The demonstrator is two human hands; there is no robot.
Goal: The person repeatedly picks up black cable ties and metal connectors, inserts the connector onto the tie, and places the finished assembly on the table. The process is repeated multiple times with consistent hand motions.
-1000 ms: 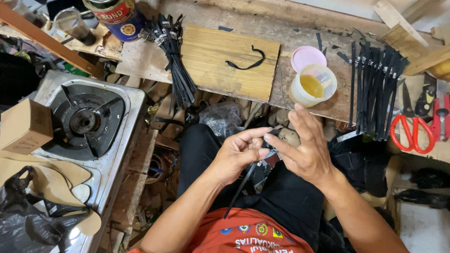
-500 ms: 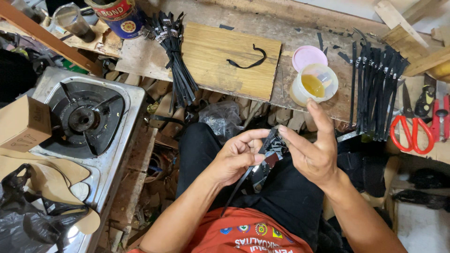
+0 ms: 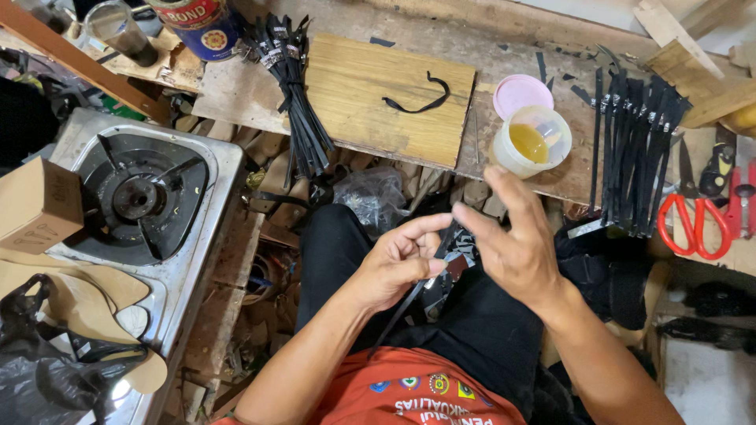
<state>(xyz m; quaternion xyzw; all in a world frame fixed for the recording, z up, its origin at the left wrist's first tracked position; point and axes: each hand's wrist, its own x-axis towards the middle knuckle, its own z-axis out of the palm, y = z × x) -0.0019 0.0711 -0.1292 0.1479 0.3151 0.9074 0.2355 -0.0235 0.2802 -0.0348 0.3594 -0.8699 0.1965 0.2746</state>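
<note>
Over my lap, my left hand (image 3: 398,260) pinches a thin black strap (image 3: 400,307) that trails down toward my orange shirt. My right hand (image 3: 516,244) hovers just to the right of it with the fingers spread, touching the strap's upper end with a fingertip or close to it. A small tub of yellow glue (image 3: 531,142) stands on the bench just beyond my right hand, its pink lid (image 3: 521,93) behind it. One curled black strap (image 3: 417,102) lies on the wooden board (image 3: 370,118).
A bundle of black straps (image 3: 295,102) hangs off the board's left end; more straps (image 3: 634,149) lie in a row at the right. Red scissors (image 3: 697,220) rest far right. A gas stove (image 3: 138,201), cardboard box (image 3: 35,205) and shoe soles (image 3: 79,287) sit left.
My right hand has let go of the strap end and opened, lifting up and to the right. My left hand keeps its pinch on the strap.
</note>
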